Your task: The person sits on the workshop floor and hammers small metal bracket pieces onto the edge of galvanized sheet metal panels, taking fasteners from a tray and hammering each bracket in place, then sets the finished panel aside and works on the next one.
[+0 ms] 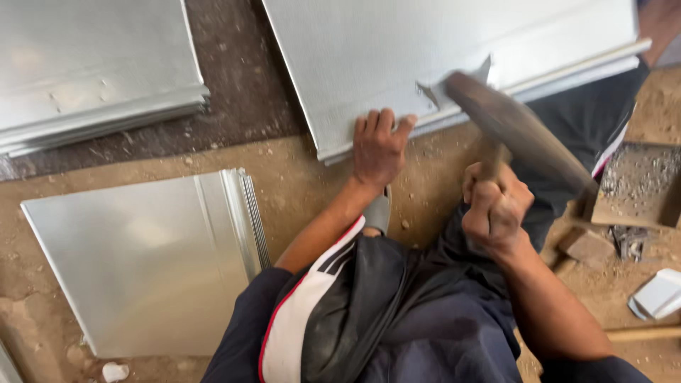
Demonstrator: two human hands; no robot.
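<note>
1. On the dirt floor ahead lies a large grey galvanised steel sheet with a folded lip [454, 42]; bare ground borders its near edge.
2. Left of that sheet, two sheet stacks [152, 262] sit well apart.
3. Over its lip, a blurred mallet [514, 124]; right hand [495, 209] fisted round the handle.
4. Left hand [379, 145] presses flat, fingers spread, pinning the lip.

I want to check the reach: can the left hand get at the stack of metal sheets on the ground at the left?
Probably yes: the left hand presses the sheet being hammered, and bare ground separates it from the stack.
</note>
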